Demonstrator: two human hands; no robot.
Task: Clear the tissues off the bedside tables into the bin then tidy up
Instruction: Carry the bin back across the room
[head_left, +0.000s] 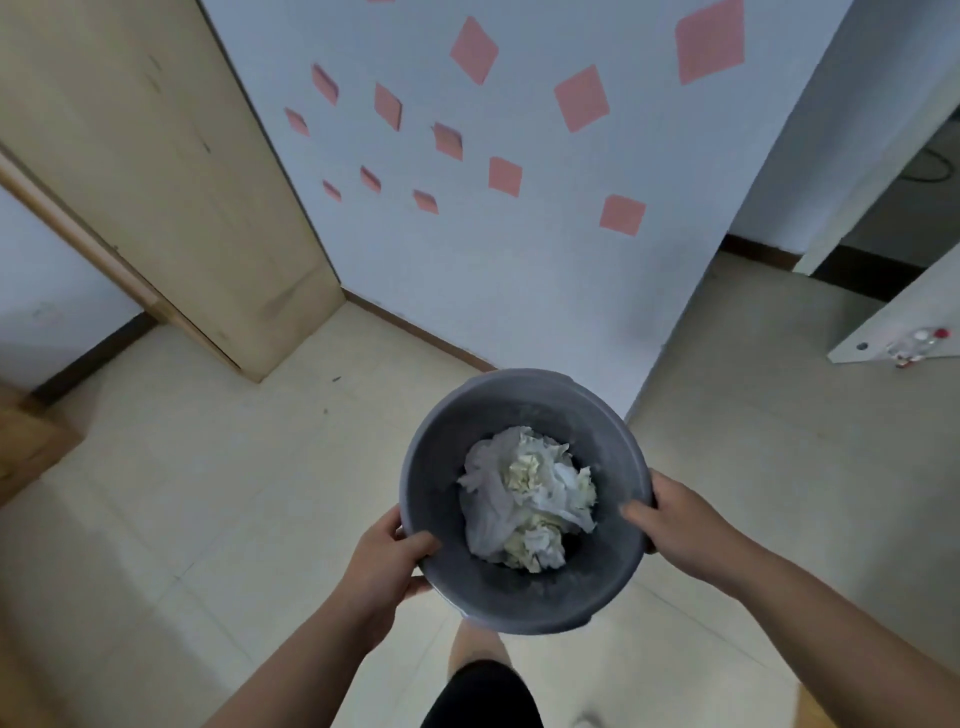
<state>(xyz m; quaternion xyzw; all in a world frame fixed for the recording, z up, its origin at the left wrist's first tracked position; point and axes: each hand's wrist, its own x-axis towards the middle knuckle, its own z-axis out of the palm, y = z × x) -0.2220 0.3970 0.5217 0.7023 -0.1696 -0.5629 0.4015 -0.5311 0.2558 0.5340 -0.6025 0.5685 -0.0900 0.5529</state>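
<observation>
A round grey bin (441, 447) is held up in front of me, above the floor, seen from above. Crumpled white and pale yellow tissues (527, 499) fill its bottom. My left hand (387, 558) grips the rim on the left, thumb over the inside edge. On the right side my right hand (675, 522) grips the rim the same way. No bedside table is in view.
A white wall with pink squares (582, 98) stands straight ahead. A beige door (171, 171) stands at the left. A white panel (904, 332) juts in at the right. Pale floor tiles (208, 493) spread left and right. My leg (478, 654) shows below the bin.
</observation>
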